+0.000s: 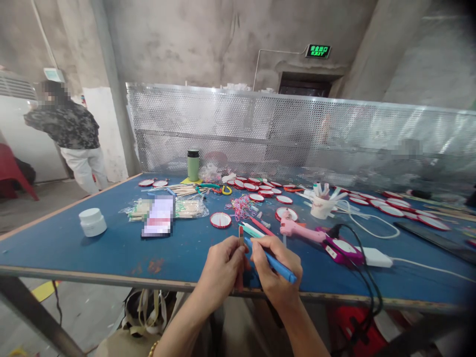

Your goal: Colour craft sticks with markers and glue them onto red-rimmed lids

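Near the table's front edge, my left hand (222, 263) is closed around a thin, flat reddish-brown strip (241, 234) held upright. My right hand (277, 265) grips a blue pen (281, 267), its front end close to the strip; whether they touch I cannot tell. Just beyond my hands lie a teal-and-white pen (251, 230) and a red pen (262, 226). A red-rimmed round disc (220, 220) rests ahead of my left hand. Right of my right hand is a pink glue gun (303, 232).
A phone (159, 216) lies by bagged wooden sticks (190, 208). A white jar (92, 222) stands left, a green bottle (193, 166) farther back. A white cup (322, 206) holds white sticks. Cables (366, 267) cross the right side. A perforated metal screen (223, 124) borders the blue table.
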### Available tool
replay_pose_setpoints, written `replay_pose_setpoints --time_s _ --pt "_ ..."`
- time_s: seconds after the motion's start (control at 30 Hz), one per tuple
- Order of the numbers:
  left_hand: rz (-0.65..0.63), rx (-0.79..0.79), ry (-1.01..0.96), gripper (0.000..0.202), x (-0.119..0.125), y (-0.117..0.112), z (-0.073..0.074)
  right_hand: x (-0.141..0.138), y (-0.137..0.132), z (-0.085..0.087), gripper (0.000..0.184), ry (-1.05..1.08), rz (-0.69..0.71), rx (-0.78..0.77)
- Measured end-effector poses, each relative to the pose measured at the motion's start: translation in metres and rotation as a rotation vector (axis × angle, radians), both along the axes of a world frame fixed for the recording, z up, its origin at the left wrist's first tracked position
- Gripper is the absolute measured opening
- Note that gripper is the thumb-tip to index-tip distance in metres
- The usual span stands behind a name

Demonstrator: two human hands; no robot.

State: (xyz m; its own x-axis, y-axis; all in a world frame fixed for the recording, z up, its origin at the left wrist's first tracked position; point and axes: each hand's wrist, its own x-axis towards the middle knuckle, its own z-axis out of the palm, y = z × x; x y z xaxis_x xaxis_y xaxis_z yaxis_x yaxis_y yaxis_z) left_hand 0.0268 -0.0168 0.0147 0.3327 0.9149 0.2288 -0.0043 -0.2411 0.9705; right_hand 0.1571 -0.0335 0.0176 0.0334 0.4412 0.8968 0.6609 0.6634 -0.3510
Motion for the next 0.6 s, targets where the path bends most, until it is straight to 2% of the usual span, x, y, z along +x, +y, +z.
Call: replay_pose_setpoints --time_s 0.6 --pt "0.016 0.032 0.016 0.024 -0.0002 0.0012 -0.0022 -0.0008 0.0018 0.0021 0.012 -0.008 0.016 -0.008"
